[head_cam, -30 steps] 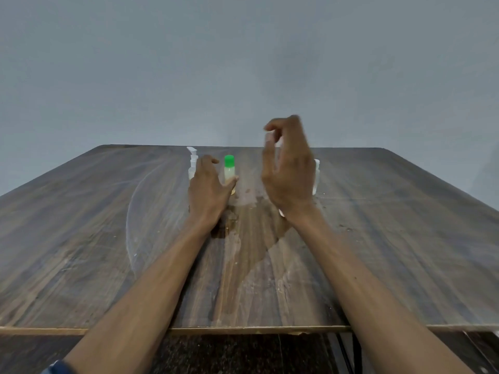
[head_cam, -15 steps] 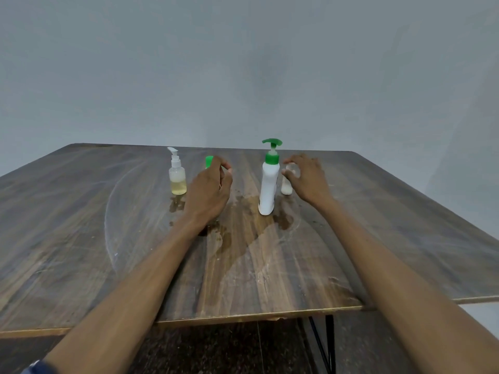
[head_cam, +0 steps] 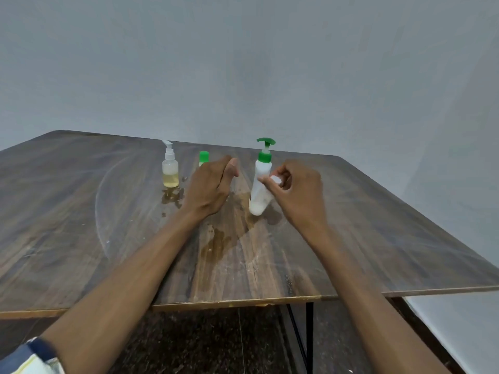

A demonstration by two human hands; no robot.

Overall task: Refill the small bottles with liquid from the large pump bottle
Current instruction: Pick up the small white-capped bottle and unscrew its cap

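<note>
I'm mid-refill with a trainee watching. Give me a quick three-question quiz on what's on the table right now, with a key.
1. True or false: the large pump bottle has a green pump head.
2. Which hand holds a small bottle? A) left hand B) right hand C) neither
3. Fill in: the clear spray bottle at the far left holds a ______ liquid.

Key:
1. True; it stands on the table between the two hands.
2. B; its fingers pinch a small white bottle beside the pump bottle, while the left hand holds nothing, in front of the green-capped bottle.
3. Yellowish; it fills roughly the lower half.
</note>
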